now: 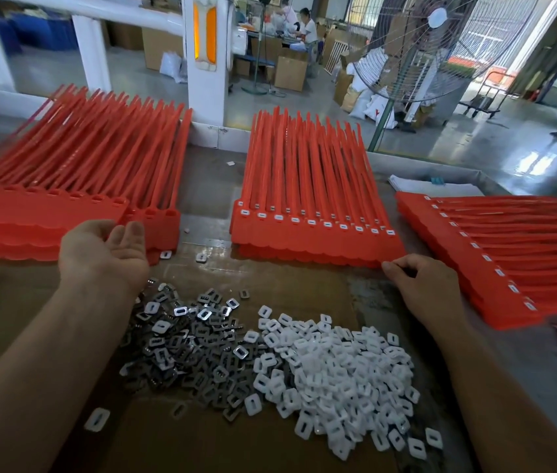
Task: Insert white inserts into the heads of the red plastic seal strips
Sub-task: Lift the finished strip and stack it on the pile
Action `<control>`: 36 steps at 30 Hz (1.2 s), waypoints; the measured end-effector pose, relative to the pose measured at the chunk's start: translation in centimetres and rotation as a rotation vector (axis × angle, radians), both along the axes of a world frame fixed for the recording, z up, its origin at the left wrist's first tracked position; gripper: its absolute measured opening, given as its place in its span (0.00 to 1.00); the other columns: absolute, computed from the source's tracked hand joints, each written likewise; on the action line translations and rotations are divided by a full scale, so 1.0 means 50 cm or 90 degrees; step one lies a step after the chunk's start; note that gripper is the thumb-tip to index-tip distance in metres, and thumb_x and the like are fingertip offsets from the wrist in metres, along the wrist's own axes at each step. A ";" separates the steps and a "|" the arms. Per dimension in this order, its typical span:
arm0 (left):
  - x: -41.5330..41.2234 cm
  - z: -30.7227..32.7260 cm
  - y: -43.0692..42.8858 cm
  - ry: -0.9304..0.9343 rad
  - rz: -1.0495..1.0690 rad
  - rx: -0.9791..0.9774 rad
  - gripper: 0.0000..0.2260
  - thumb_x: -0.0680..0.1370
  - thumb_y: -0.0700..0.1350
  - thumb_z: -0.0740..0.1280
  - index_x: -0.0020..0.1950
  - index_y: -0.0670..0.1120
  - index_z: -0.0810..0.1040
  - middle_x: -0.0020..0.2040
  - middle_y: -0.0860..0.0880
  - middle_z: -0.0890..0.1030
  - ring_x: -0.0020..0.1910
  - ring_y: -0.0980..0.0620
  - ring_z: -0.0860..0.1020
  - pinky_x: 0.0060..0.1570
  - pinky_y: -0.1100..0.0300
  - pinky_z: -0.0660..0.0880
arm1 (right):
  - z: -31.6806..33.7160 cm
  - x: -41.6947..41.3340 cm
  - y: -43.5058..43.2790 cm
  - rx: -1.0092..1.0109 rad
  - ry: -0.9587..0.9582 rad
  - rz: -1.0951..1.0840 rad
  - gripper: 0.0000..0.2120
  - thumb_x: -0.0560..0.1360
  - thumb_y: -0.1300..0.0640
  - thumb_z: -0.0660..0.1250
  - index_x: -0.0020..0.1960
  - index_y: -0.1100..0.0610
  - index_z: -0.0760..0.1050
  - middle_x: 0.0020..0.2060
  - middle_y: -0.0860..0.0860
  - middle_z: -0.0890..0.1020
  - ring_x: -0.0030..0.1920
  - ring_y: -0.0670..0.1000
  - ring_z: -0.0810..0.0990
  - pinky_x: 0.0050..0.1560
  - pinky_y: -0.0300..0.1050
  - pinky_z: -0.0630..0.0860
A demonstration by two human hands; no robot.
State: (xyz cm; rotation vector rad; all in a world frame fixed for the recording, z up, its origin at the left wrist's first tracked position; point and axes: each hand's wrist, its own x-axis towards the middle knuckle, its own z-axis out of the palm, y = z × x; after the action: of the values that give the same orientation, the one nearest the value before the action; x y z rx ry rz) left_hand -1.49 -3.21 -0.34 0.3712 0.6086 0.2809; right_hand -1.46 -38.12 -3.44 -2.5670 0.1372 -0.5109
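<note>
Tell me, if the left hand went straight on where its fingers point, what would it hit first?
Probably the left stack of red plastic seal strips: the palm-up left hand points its fingers at that stack's empty heads and seems nearly touching them, though depth is unclear.

A heap of grey metal clips (184, 346) lies on a brown cardboard sheet (202, 438) spread over the table (208, 172). A stack of white paper (434, 189) sits at the table's far right edge. Beyond the table stands a large wire-caged fan (437, 46) on a green pole (381, 126), with white sacks (372, 109) at its foot. A white pillar (205, 63) carries an orange panel (205, 34). Farther back – cardboard boxes (290, 71), a slimmer standing fan (258, 46), a flat trolley (481, 104) and a person seated at a bench (307, 27).
</note>
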 end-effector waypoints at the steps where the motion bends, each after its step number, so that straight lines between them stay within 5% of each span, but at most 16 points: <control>1: 0.003 -0.003 0.000 0.015 -0.011 0.023 0.04 0.78 0.38 0.57 0.46 0.39 0.69 0.54 0.48 0.73 0.51 0.52 0.77 0.55 0.66 0.73 | 0.000 0.000 0.001 0.000 0.002 0.000 0.08 0.74 0.52 0.67 0.42 0.56 0.80 0.40 0.48 0.80 0.45 0.47 0.76 0.47 0.41 0.66; 6: 0.033 -0.007 0.033 0.005 -0.070 0.067 0.05 0.80 0.42 0.57 0.50 0.42 0.70 0.62 0.46 0.72 0.60 0.49 0.74 0.60 0.71 0.67 | 0.002 -0.003 0.005 -0.001 0.001 0.002 0.08 0.74 0.53 0.67 0.42 0.56 0.80 0.40 0.48 0.81 0.44 0.47 0.77 0.47 0.41 0.67; 8: 0.047 -0.015 0.053 -0.002 -0.083 0.035 0.09 0.80 0.43 0.57 0.56 0.39 0.70 0.59 0.46 0.75 0.53 0.51 0.79 0.51 0.73 0.72 | 0.002 -0.003 0.006 -0.003 0.002 0.003 0.08 0.74 0.53 0.67 0.41 0.56 0.80 0.40 0.48 0.81 0.44 0.47 0.77 0.46 0.41 0.66; 11: 0.057 -0.024 0.067 -0.024 -0.074 0.032 0.07 0.80 0.39 0.56 0.50 0.37 0.72 0.47 0.46 0.80 0.49 0.51 0.81 0.37 0.65 0.78 | 0.000 -0.003 0.005 0.001 0.007 0.004 0.07 0.74 0.52 0.67 0.40 0.53 0.79 0.39 0.47 0.80 0.43 0.46 0.76 0.45 0.41 0.66; 14: 0.060 -0.029 0.073 -0.087 -0.056 0.145 0.09 0.80 0.37 0.56 0.58 0.42 0.70 0.44 0.48 0.80 0.40 0.54 0.82 0.38 0.64 0.79 | 0.000 -0.003 0.004 0.001 0.012 -0.001 0.06 0.73 0.51 0.67 0.38 0.51 0.78 0.38 0.46 0.79 0.42 0.45 0.75 0.44 0.39 0.63; 18: 0.047 -0.029 0.058 -0.122 0.017 0.426 0.10 0.78 0.37 0.59 0.44 0.50 0.75 0.42 0.52 0.78 0.40 0.58 0.79 0.40 0.66 0.77 | 0.000 -0.004 0.002 -0.005 0.021 -0.003 0.06 0.73 0.51 0.67 0.40 0.52 0.79 0.38 0.46 0.79 0.43 0.45 0.75 0.45 0.39 0.64; 21: 0.026 -0.018 0.026 -0.180 -0.001 0.514 0.15 0.77 0.34 0.61 0.36 0.49 0.79 0.35 0.56 0.81 0.40 0.59 0.80 0.41 0.65 0.78 | 0.003 -0.006 0.004 -0.007 0.019 0.003 0.06 0.73 0.51 0.67 0.38 0.51 0.77 0.37 0.45 0.79 0.42 0.45 0.75 0.44 0.39 0.63; 27: 0.012 -0.007 -0.031 -0.180 -0.222 0.321 0.21 0.70 0.28 0.58 0.20 0.41 0.76 0.27 0.48 0.80 0.32 0.56 0.81 0.38 0.68 0.78 | 0.007 -0.007 0.007 0.006 0.029 0.003 0.06 0.73 0.51 0.67 0.38 0.50 0.76 0.37 0.45 0.79 0.42 0.45 0.75 0.44 0.39 0.64; 31: 0.015 -0.016 -0.032 -0.141 -0.370 0.257 0.04 0.56 0.34 0.66 0.21 0.41 0.78 0.31 0.48 0.82 0.32 0.56 0.81 0.35 0.68 0.77 | 0.010 -0.009 0.009 0.016 0.036 0.002 0.06 0.73 0.51 0.67 0.38 0.50 0.77 0.38 0.46 0.79 0.42 0.45 0.75 0.44 0.40 0.64; 33: 0.017 -0.018 -0.029 -0.158 -0.346 0.202 0.07 0.65 0.40 0.68 0.29 0.39 0.81 0.34 0.45 0.83 0.35 0.53 0.82 0.34 0.65 0.79 | 0.014 -0.014 0.010 0.020 0.044 0.004 0.06 0.74 0.52 0.67 0.39 0.51 0.78 0.39 0.46 0.80 0.43 0.46 0.76 0.45 0.40 0.65; 36: 0.018 -0.014 -0.024 -0.164 -0.317 0.152 0.16 0.78 0.43 0.57 0.39 0.38 0.80 0.36 0.44 0.83 0.35 0.52 0.82 0.33 0.64 0.79 | 0.031 -0.019 0.016 0.027 -0.001 0.003 0.07 0.74 0.54 0.67 0.42 0.55 0.80 0.39 0.46 0.80 0.43 0.45 0.76 0.45 0.39 0.66</control>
State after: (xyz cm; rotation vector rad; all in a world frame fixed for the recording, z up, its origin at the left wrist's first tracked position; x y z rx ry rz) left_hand -0.59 -4.40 -1.04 0.6894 0.2154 -0.0796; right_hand -2.40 -37.33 -1.88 -2.5251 0.1399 -0.5032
